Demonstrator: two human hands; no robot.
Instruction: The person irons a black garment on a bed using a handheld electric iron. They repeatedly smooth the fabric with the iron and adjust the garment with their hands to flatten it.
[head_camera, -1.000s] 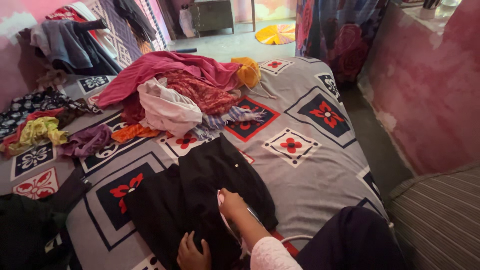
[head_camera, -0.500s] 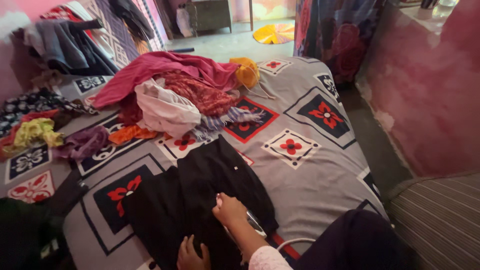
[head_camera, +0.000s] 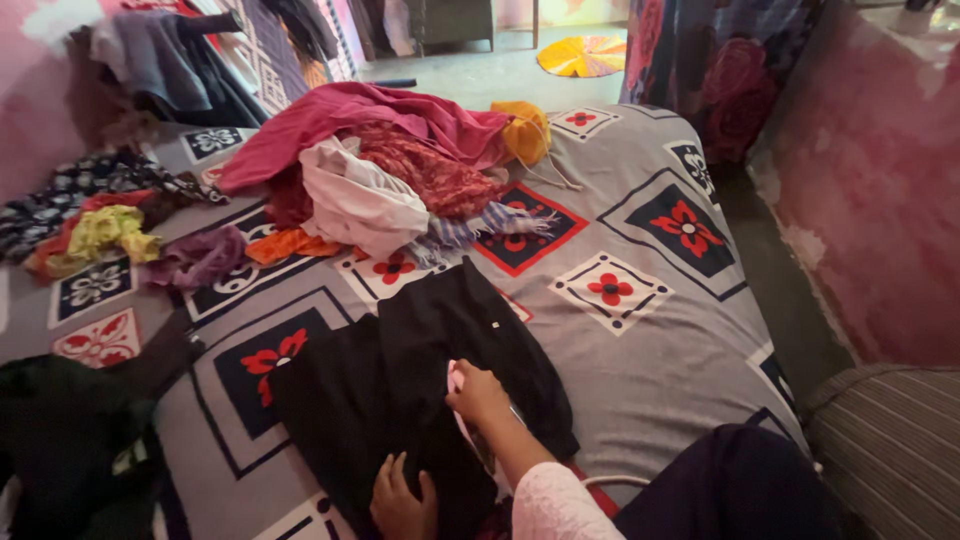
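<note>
Black garment (head_camera: 420, 390) near bed edge; right hand (head_camera: 478, 393) grips iron (head_camera: 462, 420), left hand (head_camera: 402, 500) flat.

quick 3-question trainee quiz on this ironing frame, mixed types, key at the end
1. True or false: the right hand grips an iron on the black garment.
2. What does the left hand do? A) lifts the white cloth B) presses flat on the black garment C) hangs off the bed
3. Which colour is the cloth on top of the clothes pile?

Key: 1 true; 2 B; 3 pink.
</note>
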